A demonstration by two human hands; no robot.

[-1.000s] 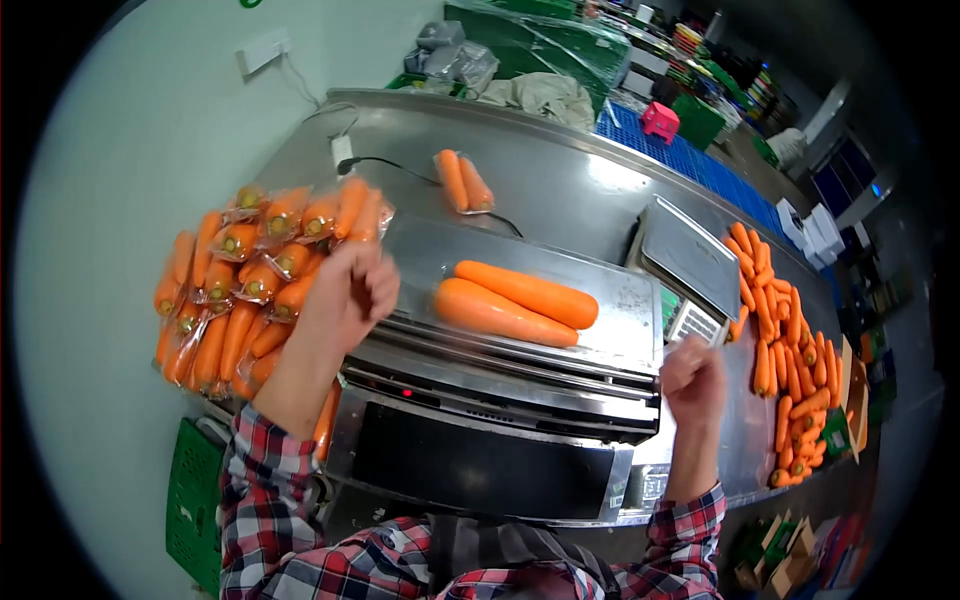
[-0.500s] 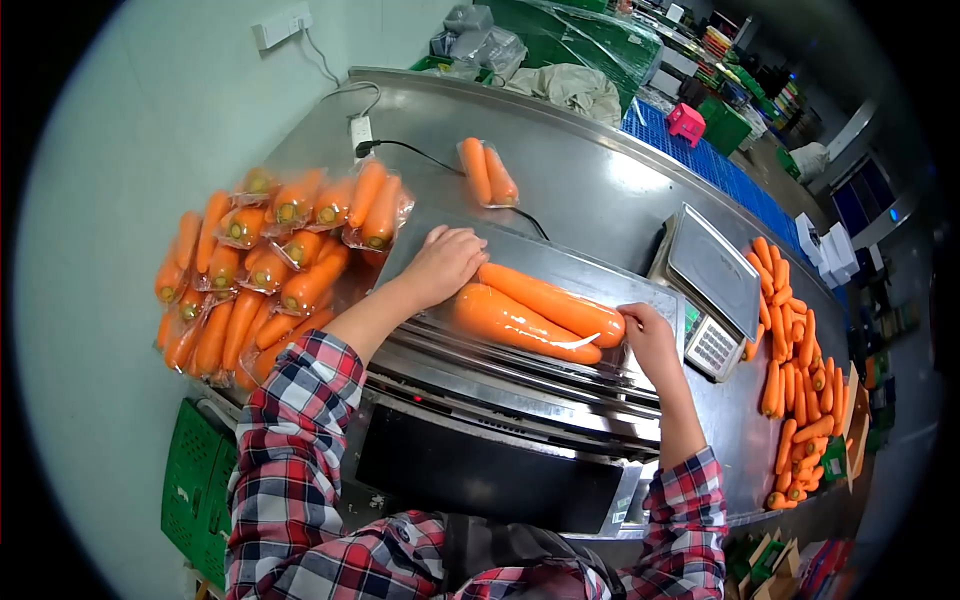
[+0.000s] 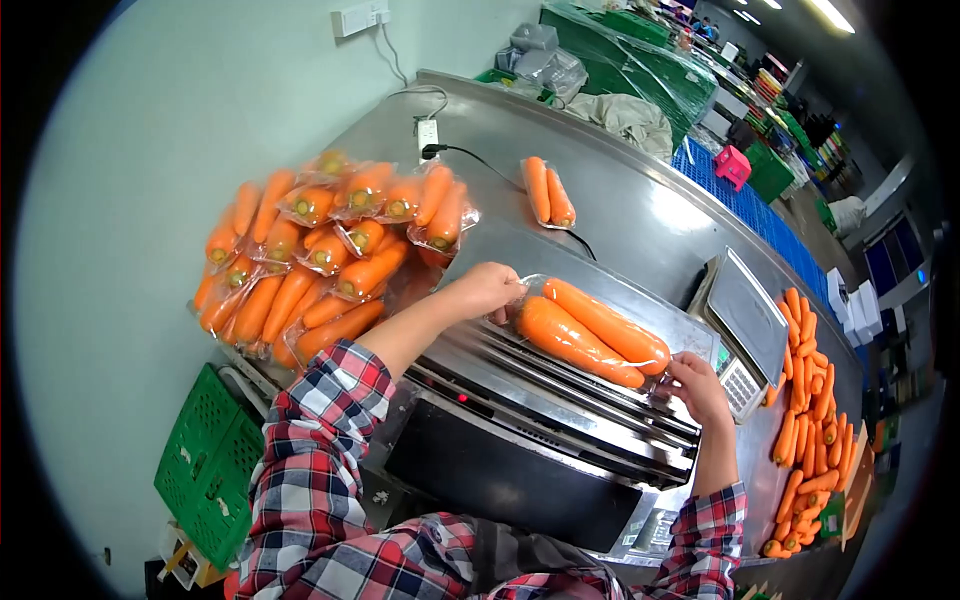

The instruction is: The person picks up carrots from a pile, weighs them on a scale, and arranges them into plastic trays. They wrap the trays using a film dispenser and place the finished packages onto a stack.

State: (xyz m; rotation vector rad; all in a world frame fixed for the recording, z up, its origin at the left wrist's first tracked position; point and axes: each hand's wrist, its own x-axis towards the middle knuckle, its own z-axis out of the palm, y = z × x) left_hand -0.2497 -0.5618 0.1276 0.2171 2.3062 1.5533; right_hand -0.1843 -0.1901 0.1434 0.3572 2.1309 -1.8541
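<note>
A clear plastic bag of carrots [image 3: 590, 335], with two large carrots side by side, is stretched between my hands above a metal-topped machine [image 3: 540, 445]. My left hand [image 3: 490, 290] is closed on the bag's left end, its fingertips pinching the loose film. At the other end, my right hand [image 3: 697, 387] pinches the film just past the carrot tips. Under the bag run the long metal bars of the machine, and a small red light [image 3: 462, 398] glows on its front.
Bagged carrots [image 3: 320, 260] are piled on the left, and one packed pair [image 3: 549, 194] lies at the back. A weighing scale [image 3: 745, 320] stands to the right, before a heap of loose carrots [image 3: 810, 430]. A power cord [image 3: 490, 160] crosses the steel table [image 3: 640, 190].
My left hand has come down to the bag's left end and grips the film there. The bag's film now looks drawn out between both hands. The camera view has shifted.
</note>
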